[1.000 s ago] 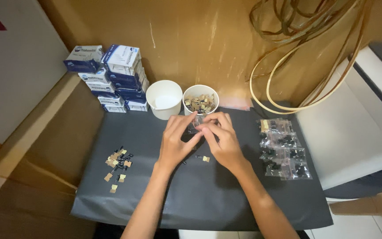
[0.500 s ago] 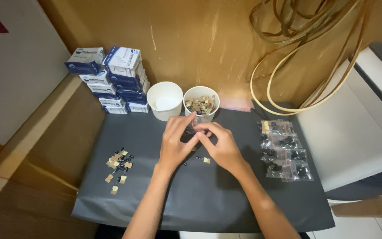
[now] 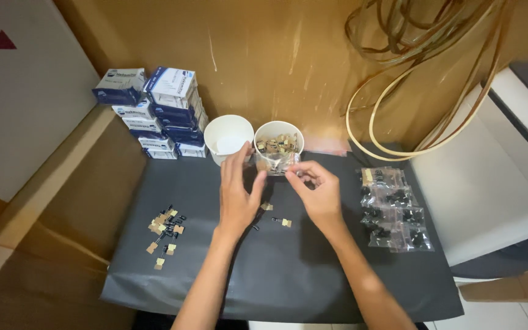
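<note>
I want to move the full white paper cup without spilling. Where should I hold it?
Take the cup of small parts by its side wall, below the rim, coming from the right. It stands upright and open-topped; the empty cup touches its left side and the left hand is in front.

Two hands over a mat, cups behind, parts to either side.

A mat [image 3: 288, 275] lies on the work surface, with both hands raised above its middle: the left hand [image 3: 238, 194] just left of the right hand [image 3: 316, 194], and a small clear bag [image 3: 278, 164] between their fingertips. Directly behind the hands, at the mat's far edge, stand two cups side by side: the empty cup [image 3: 228, 138] on the left, the cup of small parts [image 3: 278, 143] on the right. A stack of small boxes [image 3: 154, 110] sits left of the cups. A cluster of loose parts [image 3: 165, 232] lies on the mat's left side, a few stray parts [image 3: 276, 215] below the hands, and filled bags [image 3: 393, 209] lie on its right side. Coiled tubing [image 3: 423, 79] rests behind them on the right.
</note>
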